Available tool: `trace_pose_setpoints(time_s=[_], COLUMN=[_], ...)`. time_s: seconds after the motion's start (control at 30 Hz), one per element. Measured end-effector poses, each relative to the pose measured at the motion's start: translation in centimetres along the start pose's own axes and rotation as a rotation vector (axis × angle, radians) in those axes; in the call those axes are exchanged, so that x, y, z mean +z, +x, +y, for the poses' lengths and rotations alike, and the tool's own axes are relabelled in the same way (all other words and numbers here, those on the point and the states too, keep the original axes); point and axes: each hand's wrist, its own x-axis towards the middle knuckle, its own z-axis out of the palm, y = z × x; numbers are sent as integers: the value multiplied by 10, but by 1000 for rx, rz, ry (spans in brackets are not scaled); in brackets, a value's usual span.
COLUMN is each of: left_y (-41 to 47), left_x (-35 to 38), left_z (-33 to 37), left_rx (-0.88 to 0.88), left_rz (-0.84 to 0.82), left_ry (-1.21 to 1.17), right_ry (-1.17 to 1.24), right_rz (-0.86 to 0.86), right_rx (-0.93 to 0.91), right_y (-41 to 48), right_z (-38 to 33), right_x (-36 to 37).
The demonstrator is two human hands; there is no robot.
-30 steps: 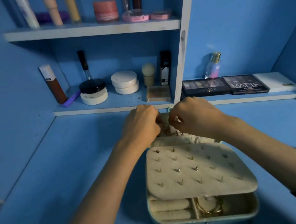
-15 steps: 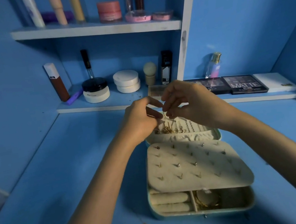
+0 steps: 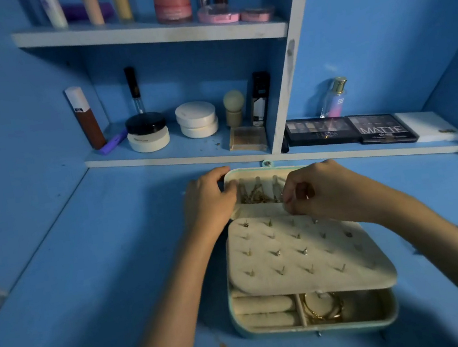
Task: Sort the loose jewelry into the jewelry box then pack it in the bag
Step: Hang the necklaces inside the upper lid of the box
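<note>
Hands [image 3: 208,203] [image 3: 322,189] lower, on box [image 3: 308,253]; "MATTE" palette [image 3: 381,128].

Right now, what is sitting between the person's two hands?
In the head view, gold chains lie inside the open lid of the jewelry box, between the left hand gripping its edge and the right hand pinching at the chains.

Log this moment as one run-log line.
step: sorting | left hand grips lid | right hand pinches chains in lid | box open
</note>
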Motion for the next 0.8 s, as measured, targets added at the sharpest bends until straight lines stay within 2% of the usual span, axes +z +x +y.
trace_pose_setpoints(time_s=[0.17,0.33,0.63,0.8], left_y=[0,-5,-10,-10], left_x=[4,9,10,11], left_z=[-1,2,2,2], left_rx=[78,140,327,380], left_rz=[114,204,312,343], left_ry=[-164,-428,-468,-475], right_ry=[20,21,19,-18], right_rz=[66,137,307,269], right_rx=[27,-65,-165,-157], right_y=[-2,-1,-7,-14], right_z=[0,-3,-13,-20], right_x=[4,5,8,6])
